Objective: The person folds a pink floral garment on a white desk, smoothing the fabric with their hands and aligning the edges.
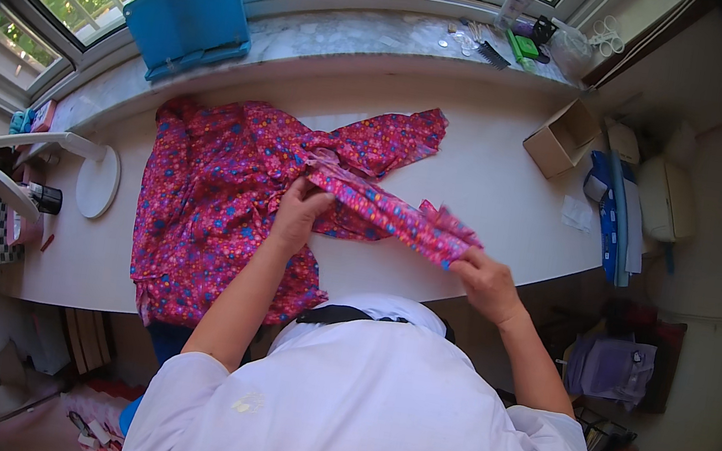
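A pink-red garment with a small flower print (pixel 211 204) lies spread over the left and middle of a white table (pixel 526 235). One sleeve-like part points to the upper right. My left hand (pixel 299 213) pinches the fabric near the garment's middle, thumb and fingers together at a folded edge. My right hand (pixel 486 283) grips the far end of a long folded strip of the same fabric (pixel 396 220). That strip stretches between both hands, slanting down to the right above the table's front edge. A loose flap of fabric sticks up beside my right hand.
At the left stands a white lamp (pixel 97 181) near a black cup (pixel 46 198). An open cardboard box (pixel 560 139) and blue packages (pixel 605 211) are at the right. The marble sill (pixel 360 35) holds a blue stand (pixel 189 18), a comb (pixel 493 55) and small items.
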Tool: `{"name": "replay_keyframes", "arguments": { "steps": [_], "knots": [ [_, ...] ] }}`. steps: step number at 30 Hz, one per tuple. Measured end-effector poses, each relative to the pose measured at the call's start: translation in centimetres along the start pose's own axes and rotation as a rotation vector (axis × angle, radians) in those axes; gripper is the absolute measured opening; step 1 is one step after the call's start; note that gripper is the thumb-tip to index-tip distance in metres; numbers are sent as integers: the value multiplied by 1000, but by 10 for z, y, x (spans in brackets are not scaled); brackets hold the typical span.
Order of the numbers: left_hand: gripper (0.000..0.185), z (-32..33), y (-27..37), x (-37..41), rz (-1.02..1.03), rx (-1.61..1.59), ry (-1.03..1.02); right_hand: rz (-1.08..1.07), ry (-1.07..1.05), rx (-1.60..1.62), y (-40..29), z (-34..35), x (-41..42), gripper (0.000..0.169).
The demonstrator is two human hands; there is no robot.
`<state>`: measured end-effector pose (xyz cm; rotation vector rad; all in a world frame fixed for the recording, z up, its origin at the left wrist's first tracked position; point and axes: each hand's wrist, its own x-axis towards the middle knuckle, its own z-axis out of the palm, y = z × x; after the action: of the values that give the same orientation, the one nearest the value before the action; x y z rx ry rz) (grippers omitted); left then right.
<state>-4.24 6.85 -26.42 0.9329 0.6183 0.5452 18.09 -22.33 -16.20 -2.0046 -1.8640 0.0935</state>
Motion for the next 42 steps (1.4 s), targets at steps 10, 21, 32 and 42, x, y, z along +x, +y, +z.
{"name": "replay_keyframes", "arguments": {
  "steps": [10, 21, 32, 42],
  "knots": [
    [47, 9, 7, 8, -218, -734, 280, 572, 185, 405, 15, 52, 6, 13],
    [30, 33, 20, 4, -272, -645, 22, 599, 233, 775, 52, 58, 5, 11],
    [24, 30, -9, 28, -240, -795, -95, 980, 1087, 2308, 155, 28, -39, 14],
    [37, 47, -1, 21, -205, -598, 136, 1136, 393, 843, 78, 59, -30, 24]
  ]
}}
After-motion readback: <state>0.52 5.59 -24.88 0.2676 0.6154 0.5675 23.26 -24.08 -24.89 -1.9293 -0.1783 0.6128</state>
